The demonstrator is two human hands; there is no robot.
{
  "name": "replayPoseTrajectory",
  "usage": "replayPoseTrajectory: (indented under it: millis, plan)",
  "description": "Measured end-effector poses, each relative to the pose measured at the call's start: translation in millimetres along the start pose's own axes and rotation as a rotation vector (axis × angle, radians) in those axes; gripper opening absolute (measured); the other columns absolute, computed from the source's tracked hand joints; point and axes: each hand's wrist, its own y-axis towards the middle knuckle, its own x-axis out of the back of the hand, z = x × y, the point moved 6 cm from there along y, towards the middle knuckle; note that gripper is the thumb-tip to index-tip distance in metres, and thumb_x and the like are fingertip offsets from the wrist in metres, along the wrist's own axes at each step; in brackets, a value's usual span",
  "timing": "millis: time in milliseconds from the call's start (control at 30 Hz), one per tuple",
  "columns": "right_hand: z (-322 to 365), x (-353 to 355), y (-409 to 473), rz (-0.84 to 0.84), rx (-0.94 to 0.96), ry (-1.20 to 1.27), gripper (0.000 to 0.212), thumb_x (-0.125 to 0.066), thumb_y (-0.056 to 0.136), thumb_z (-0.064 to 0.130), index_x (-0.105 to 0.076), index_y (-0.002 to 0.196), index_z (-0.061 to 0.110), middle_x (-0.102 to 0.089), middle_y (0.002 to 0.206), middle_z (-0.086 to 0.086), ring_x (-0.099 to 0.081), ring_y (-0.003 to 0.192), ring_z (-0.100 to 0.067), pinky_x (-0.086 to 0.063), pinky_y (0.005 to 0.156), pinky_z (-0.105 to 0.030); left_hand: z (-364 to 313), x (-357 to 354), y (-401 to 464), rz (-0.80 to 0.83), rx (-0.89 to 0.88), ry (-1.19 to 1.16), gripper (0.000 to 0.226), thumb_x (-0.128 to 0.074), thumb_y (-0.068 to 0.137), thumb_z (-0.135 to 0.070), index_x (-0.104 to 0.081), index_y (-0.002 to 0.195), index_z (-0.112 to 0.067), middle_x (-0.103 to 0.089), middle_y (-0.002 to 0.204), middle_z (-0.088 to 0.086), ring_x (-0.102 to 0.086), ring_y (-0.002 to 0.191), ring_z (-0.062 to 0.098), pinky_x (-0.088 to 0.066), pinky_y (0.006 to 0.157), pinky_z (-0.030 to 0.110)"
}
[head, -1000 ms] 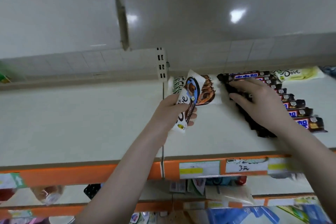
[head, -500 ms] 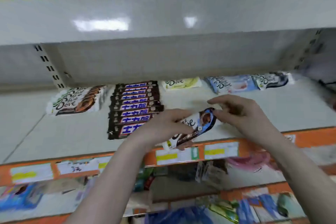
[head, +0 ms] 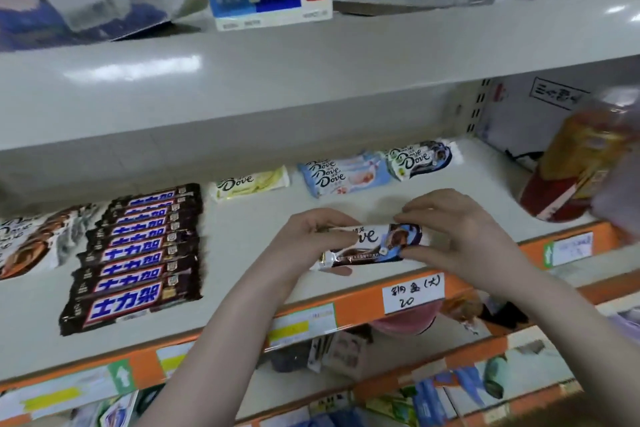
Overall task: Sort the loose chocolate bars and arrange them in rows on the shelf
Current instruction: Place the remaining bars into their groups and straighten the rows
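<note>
Grey shelf point(head: 263, 218) carries a row of dark Snickers bars point(head: 138, 253) at left and Dove packs point(head: 343, 175) along the back, while left hand point(head: 304, 246) and right hand point(head: 460, 236) each grip an end of one Dove bar point(head: 375, 244) above the front edge.

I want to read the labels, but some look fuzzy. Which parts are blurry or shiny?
Head view: the bottle at the right edge is smeared by blur; the upper shelf front shows white glare patches; the shelves bend from the wide lens; the Dove bar held by the left hand and right hand reads fairly clearly.
</note>
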Motion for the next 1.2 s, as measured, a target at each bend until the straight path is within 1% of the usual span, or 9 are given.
replayPoseTrajectory:
  millis: [100,200,267,333,433,567,667,867,1200]
  plan:
    - [-8,-3,6,0.065,0.100,-0.198,0.053,-0.083,0.061,0.033,-0.068,0.107,0.011,-0.069,0.096,-0.006,-0.064,0.088,-0.025,-0.049,0.079,-0.037,2,-5,17,-0.004,0.037,-0.017,0.012,-0.067,0.079,0.000,-0.070,0.087,-0.009,-0.068,0.091,0.017,-0.070,0.072,0.022,-0.057,0.055,0.028]
    - [-21,-2,14,0.049,0.113,-0.305,0.052,-0.086,0.055,0.028,-0.069,0.101,0.010,-0.070,0.090,-0.006,-0.066,0.080,-0.027,-0.052,0.074,-0.038,-1,-11,34,0.024,-0.015,0.024,0.017,-0.070,0.077,-0.003,-0.071,0.088,-0.016,-0.065,0.104,0.016,-0.068,0.083,0.020,-0.056,0.060,0.025]
    - [-35,-2,18,0.037,0.090,-0.358,0.047,-0.086,0.055,0.024,-0.070,0.097,0.009,-0.070,0.086,-0.007,-0.066,0.078,-0.028,-0.052,0.072,-0.037,-7,-14,46,-0.008,-0.154,0.351,0.027,-0.074,0.073,-0.009,-0.070,0.095,-0.024,-0.067,0.105,-0.002,-0.063,0.096,0.009,-0.049,0.071,0.011]
    - [-51,-3,20,0.050,0.051,-0.397,0.040,-0.083,0.058,0.021,-0.069,0.093,0.010,-0.069,0.083,-0.006,-0.065,0.077,-0.029,-0.051,0.071,-0.037,-12,-23,55,-0.038,-0.281,0.741,0.040,-0.075,0.072,-0.016,-0.066,0.109,-0.028,-0.063,0.108,-0.012,-0.055,0.105,0.004,-0.038,0.076,0.007]
    - [-75,-7,20,0.083,-0.018,-0.467,0.027,-0.076,0.063,0.018,-0.068,0.088,0.011,-0.068,0.079,-0.005,-0.064,0.077,-0.029,-0.049,0.072,-0.037,-6,-48,70,0.002,-0.370,1.105,0.053,-0.069,0.077,-0.023,-0.054,0.127,-0.028,-0.059,0.121,-0.001,-0.052,0.111,0.017,-0.037,0.082,0.022]
    - [-112,-12,31,0.143,-0.121,-0.556,0.025,-0.057,0.074,0.020,-0.062,0.099,0.018,-0.066,0.094,0.000,-0.058,0.095,-0.024,-0.039,0.087,-0.033,-10,-75,97,-0.162,-0.537,1.527,0.042,-0.058,0.081,-0.033,-0.055,0.121,-0.025,-0.064,0.113,0.000,-0.054,0.107,0.022,-0.039,0.087,0.032]
    - [-135,-11,45,0.143,-0.168,-0.619,0.031,-0.050,0.078,0.017,-0.057,0.108,0.019,-0.063,0.104,0.001,-0.053,0.101,-0.022,-0.034,0.089,-0.030,-17,-88,120,-0.250,-0.574,1.582,0.039,-0.057,0.079,-0.036,-0.059,0.116,-0.023,-0.068,0.105,0.001,-0.056,0.105,0.022,-0.033,0.087,0.032]
    - [-173,-8,66,0.147,-0.338,-0.633,0.033,-0.050,0.080,0.007,-0.051,0.113,0.014,-0.059,0.112,-0.009,-0.046,0.108,-0.028,-0.034,0.089,-0.036,-19,-110,162,-0.313,-0.526,1.547,0.040,-0.058,0.075,-0.035,-0.061,0.112,-0.020,-0.068,0.108,0.000,-0.052,0.113,0.020,-0.026,0.094,0.033]
    - [-214,-22,71,0.065,-0.480,-0.302,0.034,-0.047,0.086,0.007,-0.052,0.119,0.015,-0.049,0.119,-0.015,-0.040,0.112,-0.032,-0.038,0.087,-0.038,-16,-117,175,-0.330,-0.610,1.492,0.039,-0.060,0.075,-0.026,-0.064,0.111,-0.013,-0.070,0.108,0.003,-0.056,0.110,0.024,-0.030,0.089,0.036]
